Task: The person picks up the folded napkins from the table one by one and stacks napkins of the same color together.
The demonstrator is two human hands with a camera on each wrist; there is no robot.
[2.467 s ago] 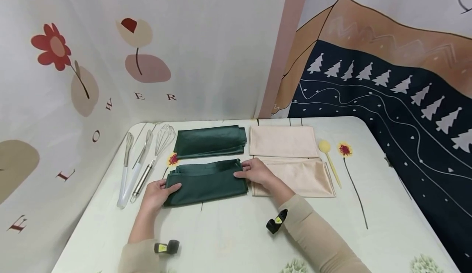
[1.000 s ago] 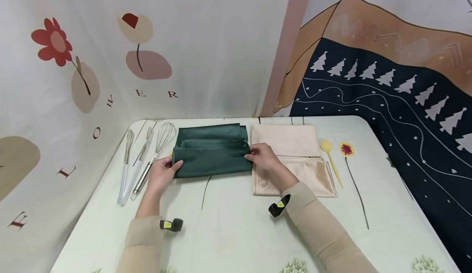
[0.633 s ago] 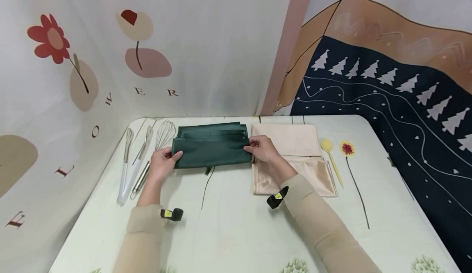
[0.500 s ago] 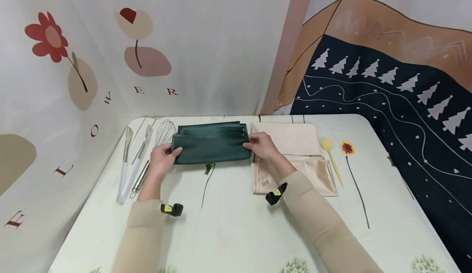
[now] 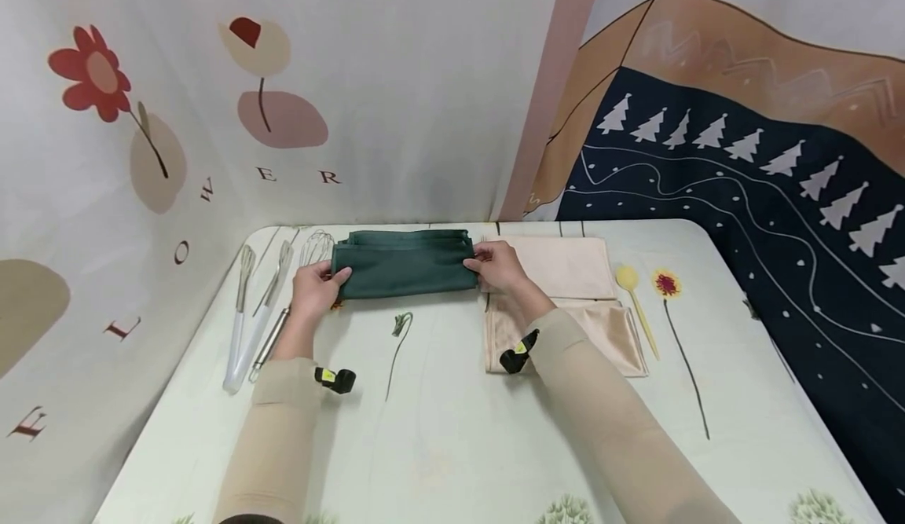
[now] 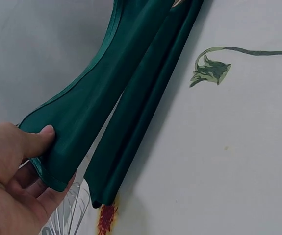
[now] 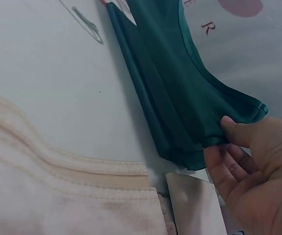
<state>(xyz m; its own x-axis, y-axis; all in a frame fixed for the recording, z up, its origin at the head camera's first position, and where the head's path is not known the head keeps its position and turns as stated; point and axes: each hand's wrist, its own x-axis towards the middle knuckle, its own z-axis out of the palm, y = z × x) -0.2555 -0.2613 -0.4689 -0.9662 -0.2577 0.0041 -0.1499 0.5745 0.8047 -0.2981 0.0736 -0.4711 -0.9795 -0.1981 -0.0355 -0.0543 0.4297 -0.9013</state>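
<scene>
Pinching the green cloth (image 5: 403,269) by both short ends, we clamp it between thumb and fingers of our left hand (image 5: 313,294) and right hand (image 5: 503,267). We hold it near the far edge of the table (image 5: 438,430), between the whisk (image 5: 271,343) and the pink cloth (image 5: 569,269); toward us, the surface spreads wide.

Bare tabletop (image 5: 431,422) is stretching between the left forearm (image 5: 281,422) and right forearm (image 5: 615,422), giving a hand room to pass before the green cloth (image 5: 406,270). The left hand (image 5: 314,290) and right hand (image 5: 502,267) are blocking its two ends. The whisk (image 5: 269,346) and white-handled utensils (image 5: 236,347) are crowding the left side; peach cloths (image 5: 610,337) are occupying the right. Behind, the wall hanging (image 5: 417,115) is closing off the far edge.
</scene>
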